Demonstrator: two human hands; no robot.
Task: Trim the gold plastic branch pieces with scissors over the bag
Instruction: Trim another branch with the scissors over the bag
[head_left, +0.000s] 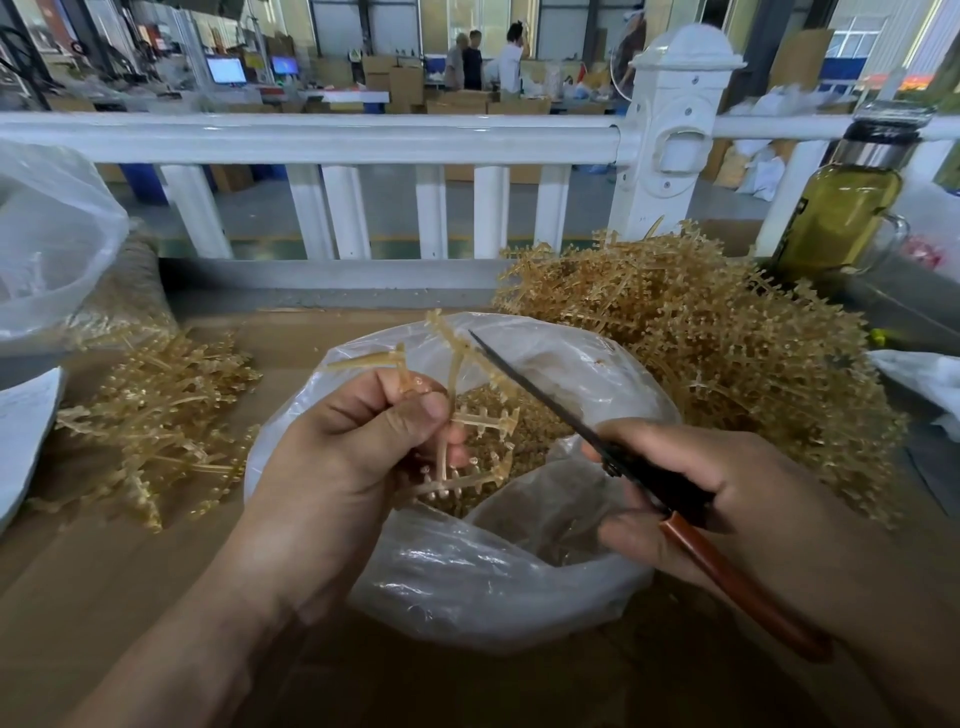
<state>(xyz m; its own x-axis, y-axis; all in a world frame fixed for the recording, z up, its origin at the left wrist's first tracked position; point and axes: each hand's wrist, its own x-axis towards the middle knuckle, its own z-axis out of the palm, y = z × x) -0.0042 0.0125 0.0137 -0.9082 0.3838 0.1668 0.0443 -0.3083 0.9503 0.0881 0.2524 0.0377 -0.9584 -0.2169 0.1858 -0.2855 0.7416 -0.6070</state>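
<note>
My left hand (358, 441) pinches a gold plastic branch piece (457, 374) between thumb and fingers, holding it over the open clear plastic bag (519, 582). My right hand (727, 493) grips scissors (561, 410) with a reddish-brown handle and dark blades. The blades look closed, with the tip against the top of the held piece. Small gold trimmed bits lie inside the bag. A big heap of gold branches (717, 353) sits to the right of the bag, and a smaller pile (161, 410) lies on the left.
The work surface is brown cardboard (156, 597). A glass bottle of yellow-green liquid (841, 208) stands at the back right. Another clear bag (47, 244) sits at the far left. A white railing (363, 140) runs along the back, with people and boxes beyond it.
</note>
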